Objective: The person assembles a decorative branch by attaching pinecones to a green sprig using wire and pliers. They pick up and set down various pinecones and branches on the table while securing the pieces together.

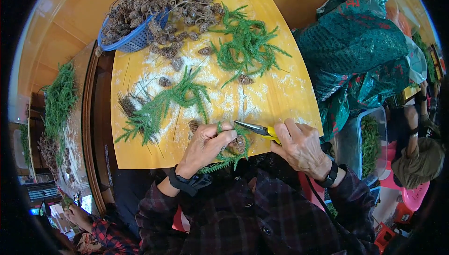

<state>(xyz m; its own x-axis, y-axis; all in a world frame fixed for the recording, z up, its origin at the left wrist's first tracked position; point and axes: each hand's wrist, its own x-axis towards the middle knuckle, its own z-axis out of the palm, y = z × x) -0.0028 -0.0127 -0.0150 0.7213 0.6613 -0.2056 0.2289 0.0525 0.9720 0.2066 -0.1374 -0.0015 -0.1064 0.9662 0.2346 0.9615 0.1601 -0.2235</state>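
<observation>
At the table's near edge, my left hand is closed, thumb against fingers, on a green artificial pine sprig. A brown pine cone sits among its needles, just right of my fingers. My right hand is wrapped round pliers with yellow-and-black handles. Their metal jaws point left and reach my left fingertips; whether they grip anything there is too small to tell. Beyond my left hand lie loose green sprigs and a bundle of thin brown stems. Ring-shaped green sprigs are heaped farther back.
A blue basket overflows with pine cones at the back left. White flakes and a few cones dot the yellow table. Green bags and a clear bin stand to the right. Other people are at both sides.
</observation>
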